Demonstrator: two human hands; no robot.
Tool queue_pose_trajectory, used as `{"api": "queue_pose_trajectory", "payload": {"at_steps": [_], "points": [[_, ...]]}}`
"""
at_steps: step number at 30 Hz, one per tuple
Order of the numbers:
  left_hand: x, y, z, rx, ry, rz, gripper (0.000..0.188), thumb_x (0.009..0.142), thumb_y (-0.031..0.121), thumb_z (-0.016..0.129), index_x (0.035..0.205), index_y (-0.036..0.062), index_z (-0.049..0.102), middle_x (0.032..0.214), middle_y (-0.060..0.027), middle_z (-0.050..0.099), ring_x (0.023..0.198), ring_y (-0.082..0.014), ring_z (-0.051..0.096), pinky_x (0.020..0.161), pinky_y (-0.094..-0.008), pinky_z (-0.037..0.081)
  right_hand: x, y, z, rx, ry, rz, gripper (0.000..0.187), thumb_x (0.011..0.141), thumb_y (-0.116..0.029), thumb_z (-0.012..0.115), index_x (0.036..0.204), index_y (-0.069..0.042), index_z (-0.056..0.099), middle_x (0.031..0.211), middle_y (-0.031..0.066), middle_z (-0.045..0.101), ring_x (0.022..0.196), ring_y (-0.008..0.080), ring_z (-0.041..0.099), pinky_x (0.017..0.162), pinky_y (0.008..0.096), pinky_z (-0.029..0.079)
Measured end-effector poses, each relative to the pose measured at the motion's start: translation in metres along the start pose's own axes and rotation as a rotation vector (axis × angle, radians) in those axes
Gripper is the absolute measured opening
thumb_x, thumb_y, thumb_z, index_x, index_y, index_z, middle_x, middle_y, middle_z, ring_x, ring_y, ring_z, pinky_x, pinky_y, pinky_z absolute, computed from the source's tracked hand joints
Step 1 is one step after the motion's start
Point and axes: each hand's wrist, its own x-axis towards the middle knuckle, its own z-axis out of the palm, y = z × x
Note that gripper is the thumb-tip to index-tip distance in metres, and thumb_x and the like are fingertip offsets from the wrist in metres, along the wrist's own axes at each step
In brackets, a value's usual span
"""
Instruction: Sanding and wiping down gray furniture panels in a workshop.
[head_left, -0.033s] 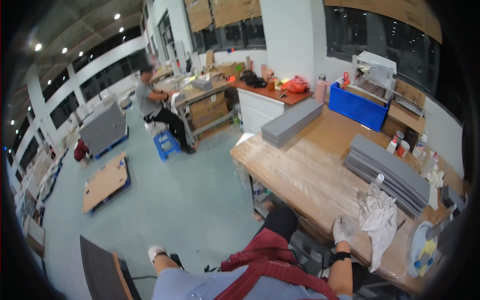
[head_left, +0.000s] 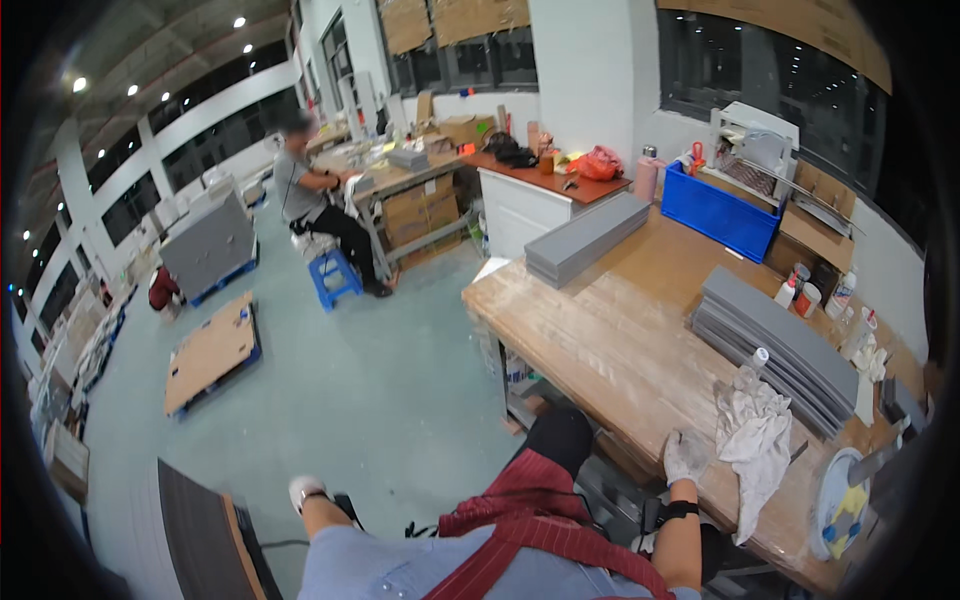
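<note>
My right hand [head_left: 687,458], in a white glove, rests on the near edge of the wooden workbench [head_left: 590,345]. Its fingers lie on the top and hold nothing that I can see. Just right of it a crumpled white cloth [head_left: 752,430] hangs over the edge, with a small clear bottle with a white cap [head_left: 760,357] at its top. Beyond these lies a stack of grey boards [head_left: 775,345]. My left hand [head_left: 306,490], also white-gloved, is out to the left above the floor, away from the bench; its fingers cannot be made out.
Another stack of grey boards [head_left: 585,240] lies at the bench's far left, near a blue bin [head_left: 720,210]. Bottles stand at the right, beside a round tub [head_left: 838,505]. Dark sheets [head_left: 205,530] are stacked at lower left. A person [head_left: 320,200] sits on a blue stool [head_left: 334,280].
My left hand sits slightly higher and further left in the picture. The view has shifted a little. My right hand keeps its place on the bench edge.
</note>
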Motion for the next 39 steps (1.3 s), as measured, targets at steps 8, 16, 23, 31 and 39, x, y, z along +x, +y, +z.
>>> {"api": "queue_pose_trajectory", "payload": {"at_steps": [8,16,23,31,39], "points": [[0.003,0.104,-0.144,-0.092,0.279,0.235,0.028,0.093,0.021,0.057,0.107,0.0110,0.079,0.121,-0.0165,0.072,0.114,-0.0358,0.069,0.094,-0.0429,0.057,0.000,-0.009,-0.004,0.002,0.000,0.016,0.040,0.098,-0.038,0.051,0.099,-0.007,0.077,0.104,0.0202,0.073,0.100,0.0373,0.069,0.089,0.0487,0.053],[-0.191,0.312,-0.229,0.027,0.293,1.079,0.036,0.092,0.038,0.054,0.102,0.0097,0.075,0.101,-0.0206,0.074,0.099,-0.0410,0.070,0.088,-0.0490,0.055,-0.002,-0.010,-0.005,0.052,0.032,0.028,0.035,0.097,-0.035,0.054,0.100,-0.008,0.076,0.104,0.0178,0.074,0.099,0.0362,0.069,0.088,0.0473,0.054],[-0.307,0.312,-0.223,0.264,0.174,1.601,0.038,0.096,0.042,0.051,0.102,0.0096,0.069,0.090,-0.0206,0.073,0.089,-0.0417,0.070,0.082,-0.0514,0.055,-0.001,-0.013,-0.010,0.069,0.008,0.047,0.036,0.098,-0.035,0.052,0.104,-0.009,0.076,0.105,0.0178,0.074,0.100,0.0365,0.069,0.089,0.0471,0.053],[-0.142,0.257,-0.132,0.494,-0.138,1.097,0.053,0.094,0.053,0.056,0.114,0.0072,0.075,0.114,-0.0199,0.074,0.110,-0.0385,0.069,0.094,-0.0497,0.053,-0.003,-0.011,-0.009,0.010,-0.072,0.041,0.033,0.096,-0.033,0.054,0.102,-0.009,0.076,0.105,0.0162,0.074,0.099,0.0359,0.070,0.089,0.0467,0.054],[-0.072,0.101,0.056,0.541,-0.728,0.811,0.056,0.094,0.053,0.060,0.126,0.0081,0.071,0.116,-0.0155,0.075,0.109,-0.0348,0.070,0.096,-0.0481,0.052,0.001,-0.016,-0.016,0.021,-0.039,-0.007,0.041,0.098,-0.037,0.049,0.101,-0.006,0.076,0.108,0.0174,0.074,0.105,0.0363,0.068,0.094,0.0479,0.052]]}}
